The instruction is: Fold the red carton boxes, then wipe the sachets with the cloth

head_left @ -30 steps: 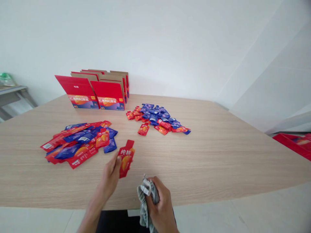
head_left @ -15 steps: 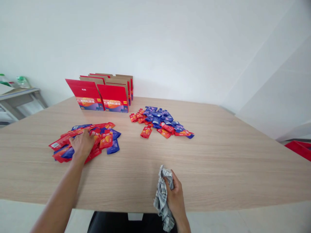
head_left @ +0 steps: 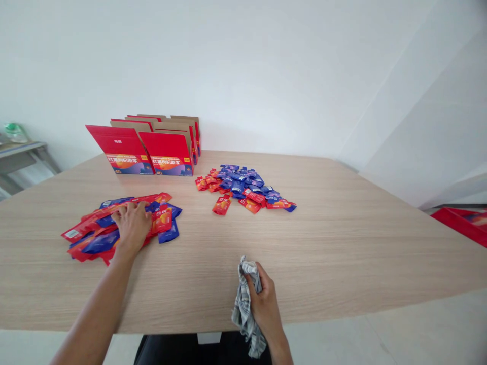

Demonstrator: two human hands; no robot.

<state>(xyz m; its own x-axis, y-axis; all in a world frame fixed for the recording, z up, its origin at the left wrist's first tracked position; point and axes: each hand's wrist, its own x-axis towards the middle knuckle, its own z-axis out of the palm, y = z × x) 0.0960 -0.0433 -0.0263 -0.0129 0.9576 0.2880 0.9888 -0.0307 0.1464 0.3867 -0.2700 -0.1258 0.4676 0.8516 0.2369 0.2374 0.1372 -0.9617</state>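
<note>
My left hand rests on a heap of red and blue pouches at the left of the table. Its fingers are apart and bent down over them; the fingertips are partly hidden. Near the front edge, my right hand is closed around a crumpled grey-and-white striped cloth, which hangs down past the edge. A second heap of small red and blue pouches lies further back in the middle, with one red pouch at its near side.
Several red printed cartons stand with raised flaps at the back left of the wooden table, near the white wall. A red container is beyond the right edge. A side table stands far left.
My left hand has shifted slightly toward the right of its heap, uncovering blue pouches at its left. My right hand still holds the cloth. The view has turned slightly right.
</note>
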